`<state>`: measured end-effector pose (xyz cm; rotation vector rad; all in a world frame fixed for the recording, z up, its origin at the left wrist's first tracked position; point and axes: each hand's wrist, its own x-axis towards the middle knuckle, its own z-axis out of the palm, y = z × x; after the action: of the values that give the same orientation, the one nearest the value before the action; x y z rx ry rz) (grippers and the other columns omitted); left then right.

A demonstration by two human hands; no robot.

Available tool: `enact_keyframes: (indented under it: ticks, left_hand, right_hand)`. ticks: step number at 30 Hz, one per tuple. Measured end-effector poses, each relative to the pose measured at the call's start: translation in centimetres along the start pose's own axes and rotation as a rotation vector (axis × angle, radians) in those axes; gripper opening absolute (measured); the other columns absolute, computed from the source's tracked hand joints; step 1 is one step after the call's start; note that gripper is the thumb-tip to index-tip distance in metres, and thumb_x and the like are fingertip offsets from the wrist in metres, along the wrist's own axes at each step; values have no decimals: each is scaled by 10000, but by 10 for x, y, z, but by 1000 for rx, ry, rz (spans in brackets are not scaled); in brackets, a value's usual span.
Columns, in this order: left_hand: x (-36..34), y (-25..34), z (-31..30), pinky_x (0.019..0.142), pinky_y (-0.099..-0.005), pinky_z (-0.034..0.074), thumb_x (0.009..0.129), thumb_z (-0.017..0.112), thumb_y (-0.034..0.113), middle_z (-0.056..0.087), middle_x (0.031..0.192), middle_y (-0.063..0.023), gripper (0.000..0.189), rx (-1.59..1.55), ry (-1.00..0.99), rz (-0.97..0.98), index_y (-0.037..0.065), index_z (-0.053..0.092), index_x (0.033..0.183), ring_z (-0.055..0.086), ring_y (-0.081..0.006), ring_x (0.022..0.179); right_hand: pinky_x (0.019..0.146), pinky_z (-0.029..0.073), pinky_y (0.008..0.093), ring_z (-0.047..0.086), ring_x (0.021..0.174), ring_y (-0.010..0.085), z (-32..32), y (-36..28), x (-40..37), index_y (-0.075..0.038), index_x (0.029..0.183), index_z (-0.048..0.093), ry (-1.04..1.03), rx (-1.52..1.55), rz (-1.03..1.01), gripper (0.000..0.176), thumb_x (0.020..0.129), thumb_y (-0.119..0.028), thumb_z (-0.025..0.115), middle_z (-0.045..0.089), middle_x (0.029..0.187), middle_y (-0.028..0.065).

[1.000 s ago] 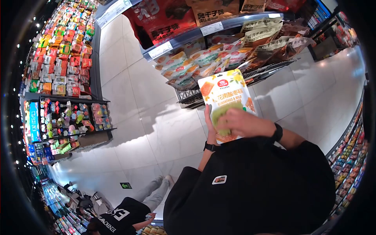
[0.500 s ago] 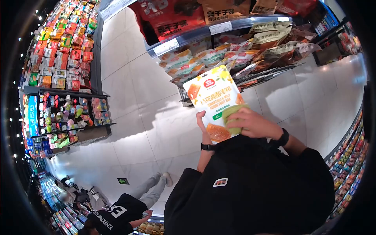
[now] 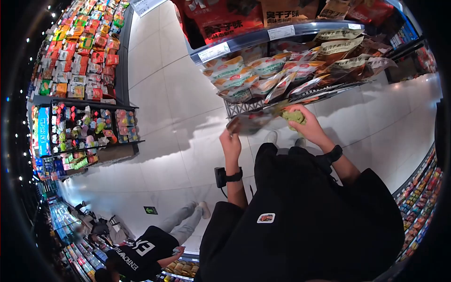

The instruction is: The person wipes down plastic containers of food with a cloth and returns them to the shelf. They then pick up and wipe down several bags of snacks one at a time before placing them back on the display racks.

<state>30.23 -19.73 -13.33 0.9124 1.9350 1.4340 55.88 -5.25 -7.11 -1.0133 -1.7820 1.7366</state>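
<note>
A snack pouch (image 3: 256,121) is tilted nearly edge-on in front of the shelf, smeared by motion. My left hand (image 3: 230,143) is closed on its left end, thumb at the edge. My right hand (image 3: 307,126) closes around a crumpled green cloth (image 3: 294,117) at the pouch's right end. Just beyond both hands, white and orange snack pouches (image 3: 239,77) stand in rows on the lower shelf.
Price tags line the shelf edge (image 3: 249,43), with large red bags (image 3: 225,26) above it. A person in a black shirt (image 3: 145,249) stands at the lower left. Packed snack racks (image 3: 80,56) and a toy display (image 3: 87,129) line the left side.
The pouch has turned from facing me flat to nearly edge-on. My hands have moved apart, and the green cloth has come off the pouch's front to its right end.
</note>
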Motion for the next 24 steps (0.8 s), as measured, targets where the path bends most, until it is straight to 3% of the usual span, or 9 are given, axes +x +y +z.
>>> enact_keyframes:
  ticks: [3, 11, 13, 16, 17, 19, 20, 22, 24]
  left_hand:
    - [34, 10, 5, 898, -315, 482, 925, 570, -32, 710, 1037, -148, 195, -34, 303, 152, -66, 658, 1096, 644, -200, 965]
    - [99, -98, 46, 899, -299, 452, 924, 622, 47, 669, 1092, -90, 240, -268, 200, 153, -66, 621, 1135, 584, -159, 992]
    - [92, -104, 49, 890, -308, 459, 894, 654, 47, 674, 1088, -106, 279, -120, 92, 13, -55, 617, 1151, 612, -183, 1009]
    - [75, -91, 60, 863, -337, 478, 838, 730, 53, 655, 1050, -125, 304, 83, 366, 132, 3, 624, 1119, 630, -250, 968]
    - [64, -77, 60, 863, -337, 478, 838, 730, 53, 655, 1050, -125, 304, 81, 355, 134, 3, 624, 1119, 630, -250, 968]
    - [40, -50, 60, 934, -367, 466, 811, 748, 62, 630, 1096, -136, 373, 402, 606, -262, 7, 597, 1148, 620, -261, 1046]
    - [32, -51, 66, 934, -367, 466, 811, 748, 62, 630, 1096, -136, 373, 399, 600, -258, 7, 597, 1148, 620, -261, 1046]
    - [15, -53, 82, 926, -385, 468, 795, 766, 80, 629, 1126, -156, 410, 213, 33, -82, 2, 593, 1158, 600, -307, 1069]
    - [25, -44, 110, 900, -407, 485, 771, 810, 123, 647, 1087, -140, 450, 286, 36, 396, 19, 607, 1159, 612, -314, 1011]
  right_hand:
    - [864, 467, 269, 542, 988, 104, 2, 8, -5, -61, 1128, 550, 51, -2, -20, 308, 858, -17, 692, 576, 1082, 31]
    - [815, 470, 266, 542, 907, 92, -10, 44, -38, -58, 1121, 550, 80, -84, 118, 307, 853, -31, 697, 575, 976, 8]
    - [812, 471, 265, 541, 905, 90, -14, 54, -47, -56, 1122, 550, 85, -59, 161, 306, 854, -33, 697, 576, 975, 9]
    - [805, 473, 265, 542, 901, 88, -23, 62, -55, -53, 1124, 550, 90, -40, 207, 301, 860, -39, 693, 580, 973, 11]
    - [801, 474, 265, 544, 899, 86, -25, 63, -58, -52, 1124, 549, 92, -46, 218, 297, 864, -44, 691, 582, 972, 13]
    - [802, 476, 265, 548, 901, 87, -32, 62, -62, -48, 1123, 549, 128, -27, 226, 292, 869, -55, 693, 586, 976, 14]
    - [803, 478, 266, 552, 903, 87, -35, 61, -63, -45, 1122, 550, 154, -10, 231, 289, 873, -66, 695, 589, 980, 16]
    - [806, 480, 266, 554, 907, 87, -40, 59, -64, -44, 1122, 552, 169, 2, 232, 287, 876, -72, 697, 590, 984, 16]
    - [808, 481, 265, 557, 910, 88, -43, 56, -63, -42, 1121, 554, 182, 16, 227, 285, 879, -78, 699, 592, 989, 17]
